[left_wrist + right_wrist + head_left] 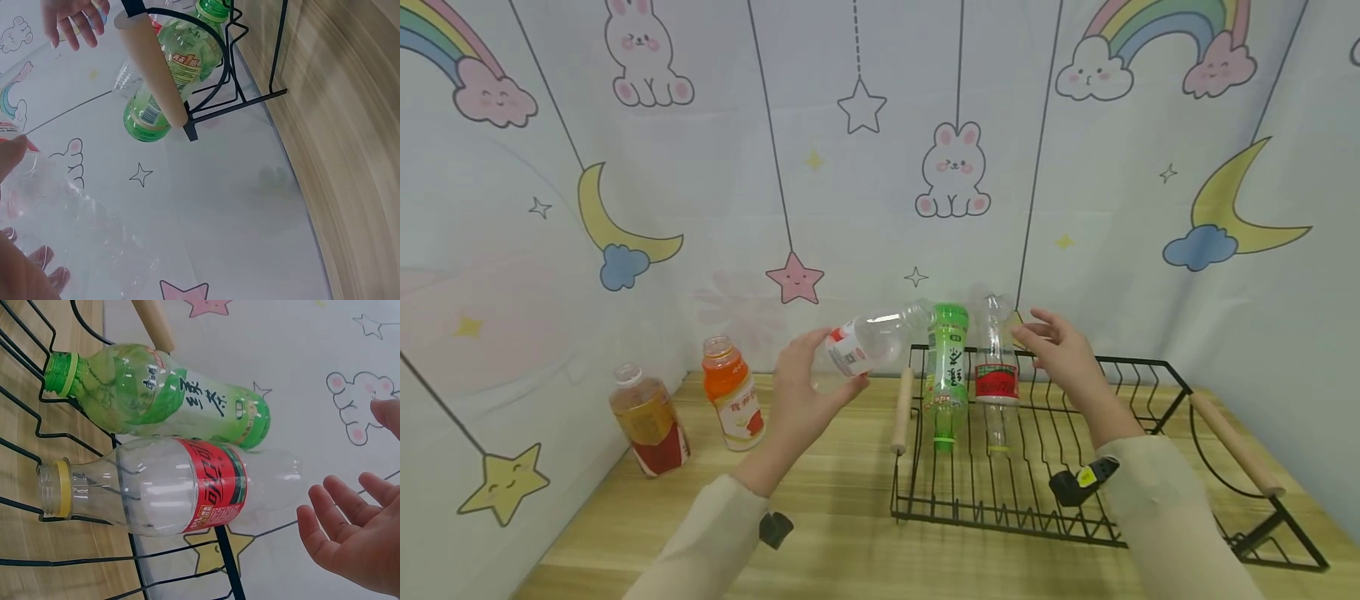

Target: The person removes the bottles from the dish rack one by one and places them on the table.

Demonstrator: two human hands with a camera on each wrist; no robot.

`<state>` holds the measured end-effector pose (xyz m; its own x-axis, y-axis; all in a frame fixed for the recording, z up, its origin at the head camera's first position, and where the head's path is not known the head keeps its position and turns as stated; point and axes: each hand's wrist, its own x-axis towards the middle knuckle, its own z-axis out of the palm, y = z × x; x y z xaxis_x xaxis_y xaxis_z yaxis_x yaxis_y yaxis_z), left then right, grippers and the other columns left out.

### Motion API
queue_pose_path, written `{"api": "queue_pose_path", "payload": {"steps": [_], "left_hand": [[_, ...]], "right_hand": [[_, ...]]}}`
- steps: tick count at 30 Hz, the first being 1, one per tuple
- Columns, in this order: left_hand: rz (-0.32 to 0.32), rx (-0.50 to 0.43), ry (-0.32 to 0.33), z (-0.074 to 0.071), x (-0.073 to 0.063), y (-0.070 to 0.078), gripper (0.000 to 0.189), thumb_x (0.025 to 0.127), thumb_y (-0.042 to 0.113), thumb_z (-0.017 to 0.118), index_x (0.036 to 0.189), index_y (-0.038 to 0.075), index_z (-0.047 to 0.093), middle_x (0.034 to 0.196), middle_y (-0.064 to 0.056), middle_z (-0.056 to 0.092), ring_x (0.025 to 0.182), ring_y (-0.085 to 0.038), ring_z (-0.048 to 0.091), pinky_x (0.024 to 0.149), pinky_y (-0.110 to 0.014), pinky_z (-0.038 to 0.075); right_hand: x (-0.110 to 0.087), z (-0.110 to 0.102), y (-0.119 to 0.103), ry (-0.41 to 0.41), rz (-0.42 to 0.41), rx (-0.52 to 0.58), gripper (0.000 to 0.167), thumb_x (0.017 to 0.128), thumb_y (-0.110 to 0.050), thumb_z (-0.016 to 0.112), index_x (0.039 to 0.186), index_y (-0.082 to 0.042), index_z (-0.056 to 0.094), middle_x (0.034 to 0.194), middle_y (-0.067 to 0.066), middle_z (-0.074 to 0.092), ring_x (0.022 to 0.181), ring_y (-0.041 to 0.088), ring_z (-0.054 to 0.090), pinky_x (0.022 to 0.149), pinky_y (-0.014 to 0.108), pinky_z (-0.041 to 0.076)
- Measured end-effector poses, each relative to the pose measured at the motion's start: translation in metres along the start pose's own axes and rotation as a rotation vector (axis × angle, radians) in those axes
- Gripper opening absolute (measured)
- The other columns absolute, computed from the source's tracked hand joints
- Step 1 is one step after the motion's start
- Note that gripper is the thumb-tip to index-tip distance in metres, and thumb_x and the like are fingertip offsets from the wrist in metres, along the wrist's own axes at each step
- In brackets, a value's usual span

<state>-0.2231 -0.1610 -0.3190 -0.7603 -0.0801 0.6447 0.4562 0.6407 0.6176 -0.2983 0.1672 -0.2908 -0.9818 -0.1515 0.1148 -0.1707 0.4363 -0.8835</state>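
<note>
My left hand [797,408] grips a clear plastic bottle [883,337] with a red and white label, its thumb and fingers around the labelled part. The bottle is tilted in the air, left of the rack's upper part. In the left wrist view its transparent body [81,231] spreads from the hand. A green bottle [949,367] and a clear bottle with a red label [997,383] stand side by side in a black wire rack [1030,527], necks down. My right hand [1063,358], fingers spread and holding nothing, is just beside the base of the red-labelled bottle [215,484].
On the wooden table [827,500], left of the rack, stand an orange bottle [733,396] and a brown-and-red bottle [650,421], both uncapped. Wooden handles [902,412] form the rack's two ends. A patterned cloth [880,208] hangs close behind the rack.
</note>
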Motion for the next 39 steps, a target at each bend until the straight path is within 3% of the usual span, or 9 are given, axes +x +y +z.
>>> {"api": "queue_pose_path", "payload": {"steps": [8, 19, 26, 32, 39], "left_hand": [[-0.037, -0.032, 0.018, 0.001, 0.003, -0.011, 0.069, 0.074, 0.020, 0.084, 0.132, 0.007, 0.049, 0.130, -0.011, 0.053, 0.119, -0.030, 0.045, 0.102, -0.054, 0.035], [-0.188, -0.065, 0.027, 0.003, 0.007, -0.026, 0.069, 0.078, 0.027, 0.081, 0.136, 0.012, 0.046, 0.129, -0.008, 0.052, 0.113, -0.027, 0.046, 0.100, -0.053, 0.037], [-0.251, -0.097, 0.040, 0.002, 0.009, -0.030, 0.072, 0.077, 0.027, 0.082, 0.136, 0.011, 0.046, 0.134, -0.009, 0.050, 0.123, -0.029, 0.044, 0.107, -0.056, 0.031], [-0.314, -0.135, 0.041, 0.004, 0.010, -0.039, 0.073, 0.078, 0.028, 0.081, 0.138, 0.012, 0.043, 0.134, -0.008, 0.050, 0.121, -0.028, 0.045, 0.107, -0.055, 0.030], [-0.420, -0.201, 0.024, 0.005, 0.009, -0.050, 0.075, 0.081, 0.034, 0.078, 0.142, 0.016, 0.038, 0.145, -0.006, 0.043, 0.138, -0.030, 0.032, 0.113, -0.062, 0.017]], "right_hand": [[0.009, 0.001, 0.006, 0.023, 0.031, 0.048, 0.080, 0.095, -0.052, 0.052, 0.155, -0.012, 0.016, 0.153, 0.019, 0.031, 0.128, 0.043, 0.044, 0.103, 0.055, 0.040], [0.017, 0.006, 0.025, 0.059, 0.084, 0.070, 0.086, 0.093, -0.056, 0.051, 0.154, -0.009, 0.015, 0.153, 0.022, 0.030, 0.134, 0.038, 0.038, 0.101, 0.052, 0.042], [0.020, 0.008, 0.033, 0.056, 0.119, 0.096, 0.087, 0.092, -0.057, 0.052, 0.155, -0.010, 0.014, 0.153, 0.022, 0.030, 0.132, 0.038, 0.040, 0.102, 0.050, 0.042], [0.021, 0.009, 0.040, 0.026, 0.138, 0.094, 0.089, 0.092, -0.056, 0.052, 0.155, -0.008, 0.012, 0.152, 0.023, 0.031, 0.134, 0.038, 0.039, 0.103, 0.051, 0.042], [0.020, 0.013, 0.042, -0.027, 0.142, 0.063, 0.087, 0.094, -0.052, 0.052, 0.155, -0.007, 0.008, 0.154, 0.024, 0.026, 0.136, 0.040, 0.035, 0.105, 0.053, 0.039]]}}
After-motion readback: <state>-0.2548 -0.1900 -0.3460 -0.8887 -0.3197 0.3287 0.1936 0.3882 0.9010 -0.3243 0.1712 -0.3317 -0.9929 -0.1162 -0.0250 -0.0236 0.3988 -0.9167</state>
